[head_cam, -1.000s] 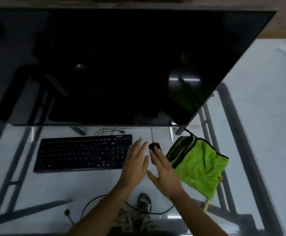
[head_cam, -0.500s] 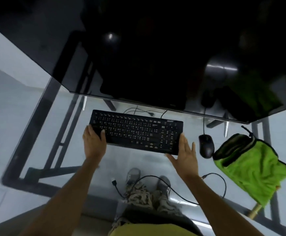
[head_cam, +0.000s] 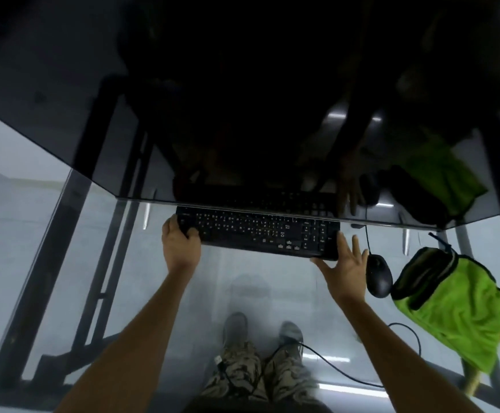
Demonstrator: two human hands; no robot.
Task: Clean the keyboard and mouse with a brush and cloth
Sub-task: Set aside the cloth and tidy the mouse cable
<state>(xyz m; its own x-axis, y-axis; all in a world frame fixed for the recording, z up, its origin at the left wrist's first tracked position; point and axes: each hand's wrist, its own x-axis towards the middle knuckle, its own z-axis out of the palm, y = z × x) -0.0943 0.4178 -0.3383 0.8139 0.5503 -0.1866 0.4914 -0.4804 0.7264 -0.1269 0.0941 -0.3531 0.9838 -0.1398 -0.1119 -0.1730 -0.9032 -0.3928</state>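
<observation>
Keyboard (head_cam: 257, 234): black, full-size, lying flat on the glass table (head_cam: 49, 248), far edge tucked just under the lower edge of the dark monitor (head_cam: 242, 99). Long axis runs left to right, slightly skewed, right end nearer the person.

Left hand (head_cam: 181, 244): at the keyboard's left end, fingers curled over the near-left corner, thumb on top by the outer keys. Grip closed on the keyboard.

Right hand (head_cam: 345, 268): at the keyboard's right end, palm facing left, fingers spread and extended. Thumb touches the near-right corner; the fingers stand alongside the right edge. Grip open, not wrapped around the keyboard.

Mouse (head_cam: 378, 274): black, wired, on the table just right of the right hand, close to it but apart. Its cable runs up toward the monitor edge.

Cloth (head_cam: 460, 311): bright green with dark trim, crumpled, right of the mouse and nearly touching it. A pale wooden handle (head_cam: 473, 381) sticks out from under the cloth's near edge; the rest of that item is hidden.

Seen through the glass: dark table frame bars, the person's camouflage trousers (head_cam: 257, 380) and shoes, and a loose black cable (head_cam: 332, 365) with a plug end.

Monitor surface reflects the keyboard, a hand and the green cloth.
</observation>
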